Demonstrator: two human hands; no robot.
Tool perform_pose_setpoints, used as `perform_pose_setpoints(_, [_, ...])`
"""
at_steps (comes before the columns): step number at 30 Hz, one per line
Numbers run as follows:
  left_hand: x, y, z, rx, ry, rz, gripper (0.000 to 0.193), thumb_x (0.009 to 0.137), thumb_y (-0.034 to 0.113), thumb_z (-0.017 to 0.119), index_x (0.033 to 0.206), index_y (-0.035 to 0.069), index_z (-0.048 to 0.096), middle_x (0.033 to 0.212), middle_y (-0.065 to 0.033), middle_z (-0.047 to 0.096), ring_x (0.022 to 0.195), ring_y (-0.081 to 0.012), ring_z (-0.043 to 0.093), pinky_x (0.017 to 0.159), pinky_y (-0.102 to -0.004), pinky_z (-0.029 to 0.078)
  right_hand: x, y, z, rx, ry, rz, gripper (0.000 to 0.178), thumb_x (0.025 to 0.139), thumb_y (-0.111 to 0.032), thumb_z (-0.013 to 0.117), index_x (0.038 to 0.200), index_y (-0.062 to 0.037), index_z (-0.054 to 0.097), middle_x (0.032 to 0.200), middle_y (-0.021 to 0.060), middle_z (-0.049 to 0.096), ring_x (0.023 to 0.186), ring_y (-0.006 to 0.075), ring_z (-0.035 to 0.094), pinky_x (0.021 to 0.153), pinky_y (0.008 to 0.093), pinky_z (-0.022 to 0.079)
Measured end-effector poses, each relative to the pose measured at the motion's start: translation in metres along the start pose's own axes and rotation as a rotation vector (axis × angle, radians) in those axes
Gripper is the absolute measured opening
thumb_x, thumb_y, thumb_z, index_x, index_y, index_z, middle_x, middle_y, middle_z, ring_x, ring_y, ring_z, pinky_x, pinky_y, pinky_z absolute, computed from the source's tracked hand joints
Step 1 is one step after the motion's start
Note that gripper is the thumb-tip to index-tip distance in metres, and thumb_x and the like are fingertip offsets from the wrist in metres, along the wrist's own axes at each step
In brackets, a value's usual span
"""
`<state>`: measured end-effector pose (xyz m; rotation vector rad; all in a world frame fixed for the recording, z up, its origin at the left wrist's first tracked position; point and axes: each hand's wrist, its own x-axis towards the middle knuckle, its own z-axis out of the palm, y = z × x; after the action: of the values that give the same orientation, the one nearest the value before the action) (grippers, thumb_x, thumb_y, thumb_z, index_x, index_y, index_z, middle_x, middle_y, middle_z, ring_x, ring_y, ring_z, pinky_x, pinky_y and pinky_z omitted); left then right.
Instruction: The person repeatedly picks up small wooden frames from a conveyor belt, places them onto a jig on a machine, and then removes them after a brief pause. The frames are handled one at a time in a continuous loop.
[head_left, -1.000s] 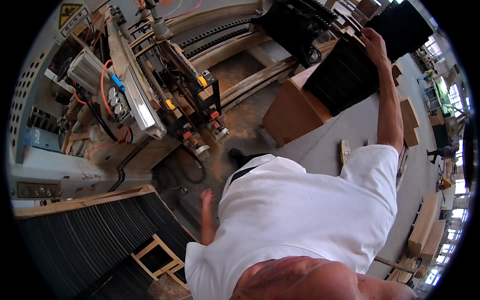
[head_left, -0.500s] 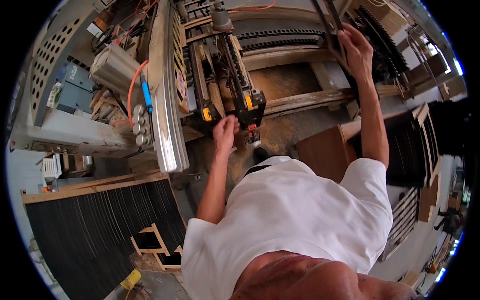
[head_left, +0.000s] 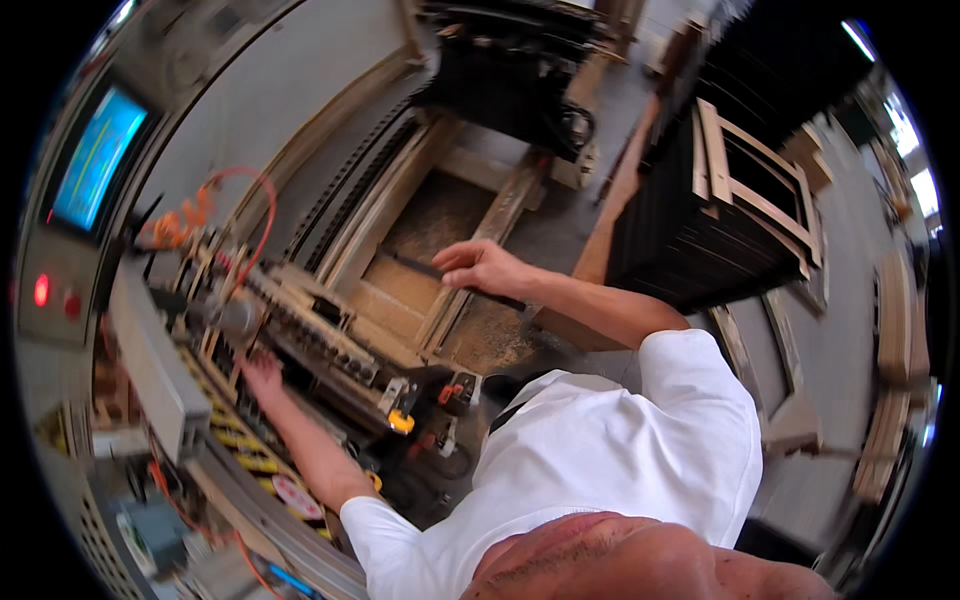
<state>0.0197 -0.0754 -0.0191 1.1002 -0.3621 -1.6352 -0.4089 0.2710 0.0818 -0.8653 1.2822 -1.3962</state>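
My right hand pinches a thin dark strip and holds it over the machine's bed, where sawdust lies below. The strip runs on behind the hand toward my forearm; its full shape is blurred. To the left, my left hand reaches into the woodworking machine, beside a round metal motor housing. Its fingers are smeared, and whether they touch or grip a part there I cannot make out.
A control panel with a lit screen and a red lamp stands at far left. An orange coiled air hose hangs over the machine. At right stands a stack of black frames, with pale wooden frames against it.
My view has turned toward the machine's length. My right hand has come down and inward with the dark strip. My left hand has moved from the machine's near end farther in along it.
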Motion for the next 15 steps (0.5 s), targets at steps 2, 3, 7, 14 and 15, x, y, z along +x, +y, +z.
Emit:
perform_pose_setpoints(2, [0.011, -0.013, 0.038, 0.0, 0.039, -0.047, 0.053, 0.089, 0.046, 0.057, 0.122, 0.006, 0.045, 0.083, -0.0084, 0.052, 0.064, -0.0193, 0.051, 0.053, -0.0309, 0.045, -0.013, 0.005, -0.018, -0.071, 0.026, -0.014, 0.031, 0.083, -0.009, 0.067, 0.112, 0.0011, 0.061, 0.098, 0.0083, 0.066, 0.088, 0.0129, 0.06, 0.081, 0.027, 0.048])
perform_pose_setpoints(3, [0.021, -0.003, 0.022, 0.038, 0.054, 0.061, 0.05, 0.091, 0.043, 0.055, 0.123, 0.007, 0.044, 0.082, -0.0086, 0.053, 0.061, -0.0187, 0.05, 0.05, -0.0297, 0.044, -0.016, -0.004, -0.015, -0.122, -0.002, -0.008, 0.032, 0.083, -0.01, 0.067, 0.112, 0.0011, 0.062, 0.098, 0.0089, 0.067, 0.091, 0.0134, 0.06, 0.082, 0.0271, 0.048])
perform_pose_setpoints(7, [0.025, -0.012, 0.024, 0.018, 0.068, 0.102, 0.039, 0.096, 0.034, 0.048, 0.126, 0.009, 0.043, 0.082, -0.0096, 0.055, 0.059, -0.0184, 0.052, 0.05, -0.0284, 0.045, -0.017, -0.016, -0.012, -0.253, -0.056, -0.035, 0.036, 0.082, -0.013, 0.068, 0.114, 0.0007, 0.061, 0.1, 0.0131, 0.067, 0.092, 0.0191, 0.062, 0.082, 0.031, 0.049])
perform_pose_setpoints(14, [-0.087, -0.061, -0.037, -0.138, -0.108, 0.045, 0.019, 0.088, 0.025, 0.061, 0.089, 0.008, 0.055, 0.074, -0.0067, 0.057, 0.063, -0.0182, 0.054, 0.053, -0.027, 0.046, 0.025, -0.035, 0.062, -0.607, -0.267, -0.35, 0.028, 0.076, -0.01, 0.069, 0.104, -0.0078, 0.067, 0.082, 0.0127, 0.067, 0.078, 0.0219, 0.063, 0.069, 0.0337, 0.048])
perform_pose_setpoints(15, [-0.121, -0.073, -0.033, -0.155, -0.117, 0.014, 0.015, 0.088, 0.023, 0.061, 0.086, 0.009, 0.055, 0.075, -0.0048, 0.058, 0.063, -0.0168, 0.053, 0.054, -0.0259, 0.046, 0.033, -0.033, 0.078, -0.617, -0.298, -0.322, 0.027, 0.075, -0.009, 0.068, 0.102, -0.0084, 0.067, 0.082, 0.0128, 0.066, 0.077, 0.0241, 0.063, 0.069, 0.0347, 0.048])
